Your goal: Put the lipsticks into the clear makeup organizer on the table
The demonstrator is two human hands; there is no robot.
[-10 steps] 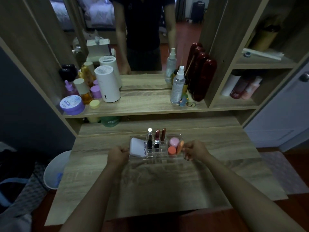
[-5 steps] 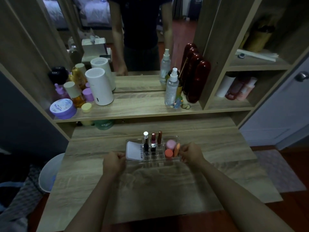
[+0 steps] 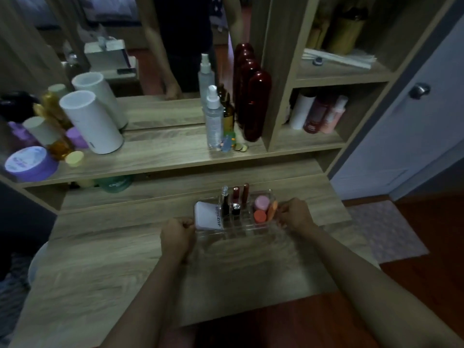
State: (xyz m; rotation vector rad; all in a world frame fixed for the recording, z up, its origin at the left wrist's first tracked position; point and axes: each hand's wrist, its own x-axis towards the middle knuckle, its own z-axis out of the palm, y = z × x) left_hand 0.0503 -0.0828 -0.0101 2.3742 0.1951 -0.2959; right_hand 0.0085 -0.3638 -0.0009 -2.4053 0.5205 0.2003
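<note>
The clear makeup organizer (image 3: pixel 239 229) sits on the wooden table (image 3: pixel 125 259), toward its back middle. Three lipsticks stand upright in its slots: a black one with a silver top (image 3: pixel 224 203), a dark red one (image 3: pixel 236 203) and a brown-red one (image 3: pixel 245 194). A white compact (image 3: pixel 208 218) leans in its left section; a pink pot (image 3: pixel 262 203), an orange pot (image 3: pixel 259 216) and an orange sponge (image 3: pixel 272 210) fill the right. My left hand (image 3: pixel 177 234) grips the organizer's left end and my right hand (image 3: pixel 295 214) grips its right end.
A shelf (image 3: pixel 163 156) above the table carries a white cylinder (image 3: pixel 90 121), purple and amber jars, a spray bottle (image 3: pixel 214 119) and dark red bottles (image 3: pixel 256 104) before a mirror. Side cubbies at right hold more bottles. A white bin (image 3: pixel 35 267) stands left of the table.
Both hands stay on the organizer's ends. The view has shifted and tilted a little, and the organizer sits slightly further right in the picture.
</note>
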